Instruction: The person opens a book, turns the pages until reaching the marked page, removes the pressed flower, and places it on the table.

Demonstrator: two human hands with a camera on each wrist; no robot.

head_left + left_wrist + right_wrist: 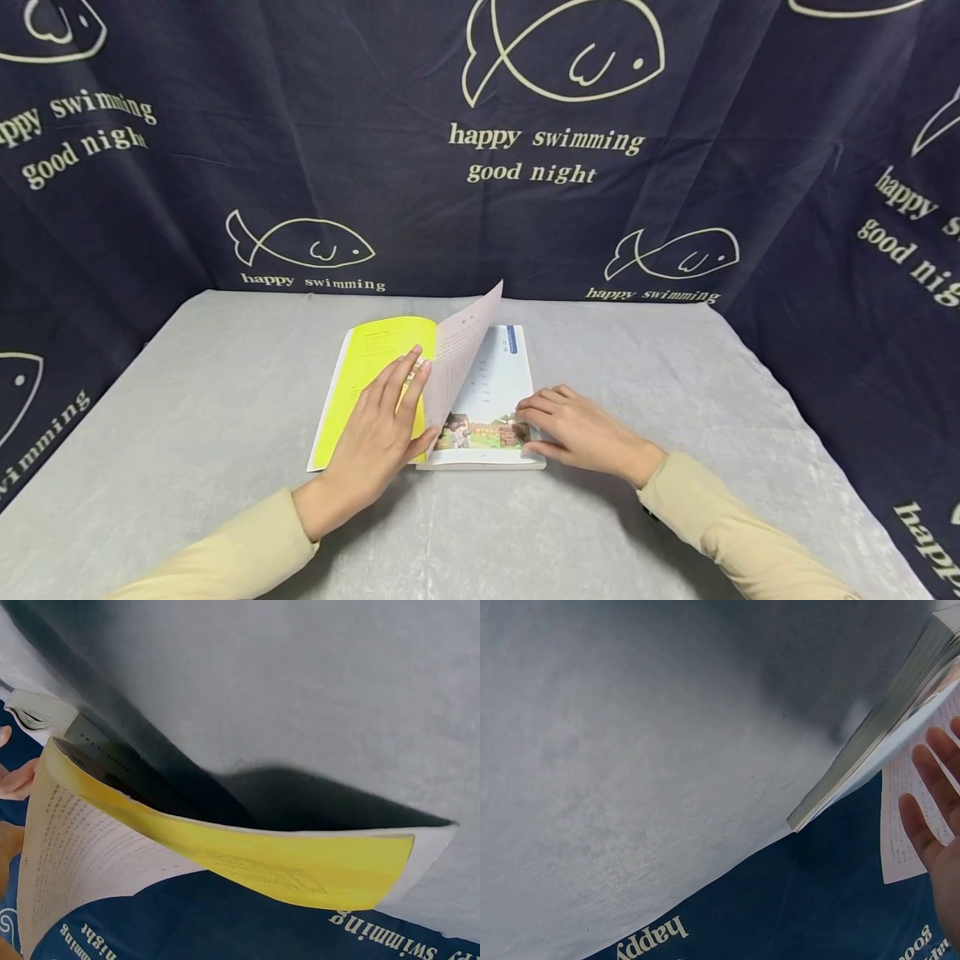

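An open book [491, 367] lies on the table, its right page pale blue with a cartoon village along the bottom. My left hand [378, 425] rests over the bright yellow left page [337, 392], fingers extended and thumb towards the spine. Between the two sides a pinkish text page [461, 333] stands up at a slant, its upper corner in the air. At the book's lower right edge, my right hand [577, 425] touches the margin with loosely bent fingers. The right wrist view shows the thick page block [877, 742] from the side.
The book lies on a grey cloth-covered table [637, 533]. Behind and on both sides hangs a dark blue curtain [405, 150] with white fish outlines and lettering.
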